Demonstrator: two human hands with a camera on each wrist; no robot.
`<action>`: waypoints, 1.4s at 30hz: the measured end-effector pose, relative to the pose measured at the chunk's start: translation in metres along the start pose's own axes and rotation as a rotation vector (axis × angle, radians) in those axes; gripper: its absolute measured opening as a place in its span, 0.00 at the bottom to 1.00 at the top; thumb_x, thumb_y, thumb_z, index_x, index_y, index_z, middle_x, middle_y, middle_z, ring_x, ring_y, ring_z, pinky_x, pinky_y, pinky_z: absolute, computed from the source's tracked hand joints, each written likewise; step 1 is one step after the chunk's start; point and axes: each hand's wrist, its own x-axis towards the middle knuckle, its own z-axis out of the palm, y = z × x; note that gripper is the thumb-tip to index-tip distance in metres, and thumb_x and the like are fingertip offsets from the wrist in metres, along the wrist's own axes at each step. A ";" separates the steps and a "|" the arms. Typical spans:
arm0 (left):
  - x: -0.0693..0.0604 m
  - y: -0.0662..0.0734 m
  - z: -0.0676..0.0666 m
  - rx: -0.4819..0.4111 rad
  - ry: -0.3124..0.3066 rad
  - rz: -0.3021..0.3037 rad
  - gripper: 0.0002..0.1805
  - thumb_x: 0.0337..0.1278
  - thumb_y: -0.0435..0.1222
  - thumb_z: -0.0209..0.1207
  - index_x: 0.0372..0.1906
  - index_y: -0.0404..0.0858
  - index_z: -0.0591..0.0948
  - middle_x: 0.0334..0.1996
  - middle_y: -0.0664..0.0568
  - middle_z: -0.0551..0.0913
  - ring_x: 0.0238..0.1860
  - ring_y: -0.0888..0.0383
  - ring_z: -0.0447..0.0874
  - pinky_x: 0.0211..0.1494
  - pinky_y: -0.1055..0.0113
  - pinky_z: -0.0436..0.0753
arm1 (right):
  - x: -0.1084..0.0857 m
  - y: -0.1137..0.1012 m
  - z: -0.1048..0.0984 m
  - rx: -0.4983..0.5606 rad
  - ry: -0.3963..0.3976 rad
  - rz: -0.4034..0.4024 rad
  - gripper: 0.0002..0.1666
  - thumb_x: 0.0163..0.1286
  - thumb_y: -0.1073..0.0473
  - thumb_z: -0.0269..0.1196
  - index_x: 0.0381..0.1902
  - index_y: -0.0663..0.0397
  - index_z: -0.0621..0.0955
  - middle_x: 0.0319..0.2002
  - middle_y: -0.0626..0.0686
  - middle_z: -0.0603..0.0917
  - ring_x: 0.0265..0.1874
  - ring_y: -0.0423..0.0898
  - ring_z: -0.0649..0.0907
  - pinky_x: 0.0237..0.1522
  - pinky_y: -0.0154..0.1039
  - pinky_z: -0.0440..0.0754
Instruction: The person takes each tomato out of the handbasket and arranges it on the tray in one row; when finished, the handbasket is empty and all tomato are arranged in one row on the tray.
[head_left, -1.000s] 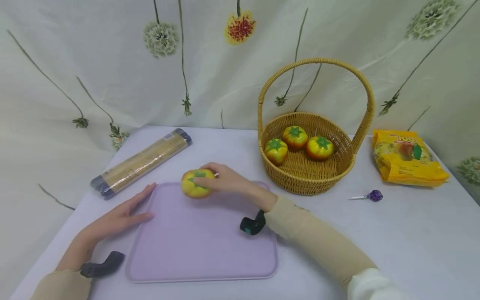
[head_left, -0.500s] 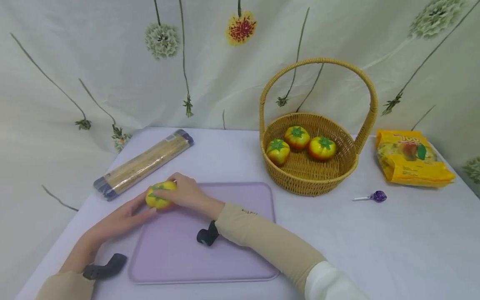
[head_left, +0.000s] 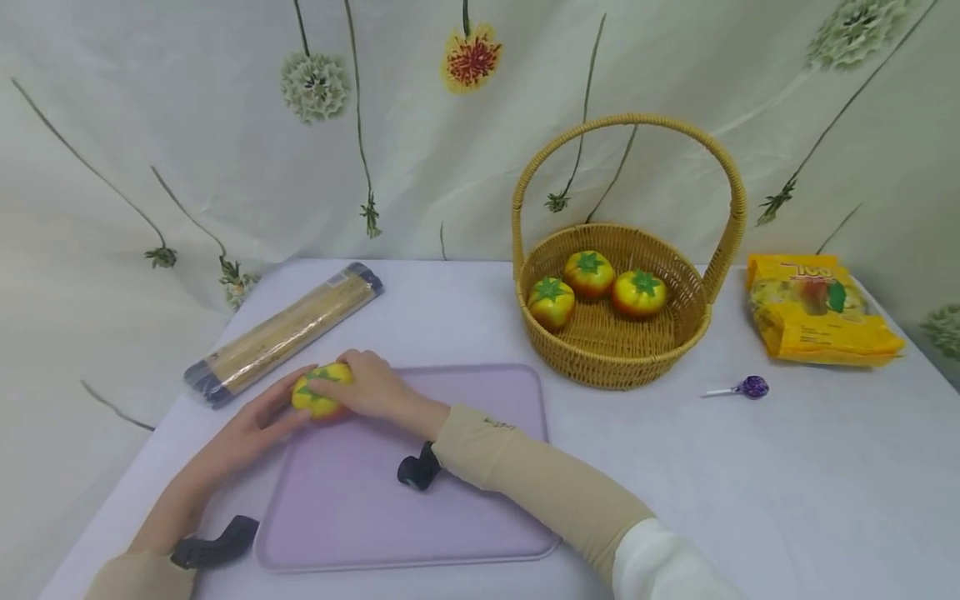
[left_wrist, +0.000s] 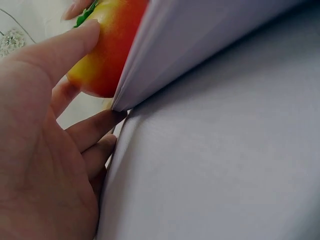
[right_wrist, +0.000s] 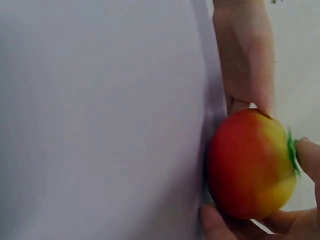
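Note:
At the far left corner of the lilac tray (head_left: 405, 500), a yellow-red tomato-shaped fruit (head_left: 322, 390) with a green star top is held by both hands. My right hand (head_left: 380, 394) grips it from the right, its thumb over the green top. My left hand (head_left: 243, 437) has thumb and forefinger on either side of it. In the left wrist view, the left thumb lies on the fruit (left_wrist: 112, 55) while other fingers touch the tray edge. The right wrist view shows the fruit (right_wrist: 250, 165) against the tray rim (right_wrist: 212, 75).
A wicker basket (head_left: 618, 371) with a tall handle holds three similar fruits (head_left: 590, 275) at the back right. A purple lollipop (head_left: 752, 387) and a yellow packet (head_left: 825, 321) lie right of it. A wrapped roll of sticks (head_left: 288, 329) lies behind the tray.
My right hand has carried the fruit left from the tray's far side to its far left corner. My left thumb and forefinger have come to hold it there.

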 end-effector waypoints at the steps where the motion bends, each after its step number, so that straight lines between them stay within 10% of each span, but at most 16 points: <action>1: -0.001 0.000 0.000 -0.009 0.005 0.000 0.33 0.64 0.31 0.55 0.71 0.42 0.59 0.67 0.58 0.63 0.63 0.75 0.55 0.58 0.86 0.57 | -0.003 0.000 -0.004 -0.008 -0.020 0.003 0.34 0.65 0.39 0.58 0.58 0.59 0.73 0.44 0.50 0.78 0.40 0.39 0.76 0.40 0.28 0.74; 7: -0.003 0.000 0.002 -0.003 0.014 -0.011 0.32 0.65 0.33 0.54 0.72 0.43 0.58 0.68 0.52 0.62 0.63 0.75 0.54 0.58 0.87 0.56 | -0.032 0.002 -0.064 0.015 -0.048 -0.032 0.35 0.69 0.42 0.55 0.67 0.55 0.66 0.62 0.54 0.70 0.57 0.46 0.72 0.56 0.36 0.71; 15: -0.002 0.001 0.002 0.004 0.019 -0.013 0.32 0.66 0.34 0.54 0.72 0.43 0.58 0.68 0.56 0.61 0.63 0.76 0.54 0.58 0.87 0.55 | -0.076 0.029 -0.169 0.116 0.183 -0.174 0.27 0.71 0.51 0.56 0.63 0.55 0.69 0.58 0.52 0.74 0.54 0.46 0.74 0.51 0.39 0.77; 21: -0.002 -0.001 0.002 -0.005 0.028 0.016 0.32 0.65 0.32 0.54 0.71 0.40 0.58 0.67 0.60 0.62 0.62 0.76 0.56 0.59 0.86 0.56 | -0.094 0.063 -0.220 0.074 0.226 -0.100 0.28 0.72 0.49 0.54 0.65 0.56 0.67 0.60 0.56 0.71 0.58 0.49 0.70 0.57 0.46 0.72; 42: -0.002 -0.003 0.003 -0.003 0.030 0.005 0.32 0.65 0.33 0.54 0.71 0.40 0.58 0.67 0.63 0.62 0.62 0.77 0.56 0.59 0.86 0.56 | -0.083 0.123 -0.235 0.184 0.185 0.164 0.36 0.71 0.49 0.55 0.69 0.63 0.58 0.67 0.64 0.60 0.65 0.59 0.61 0.62 0.53 0.63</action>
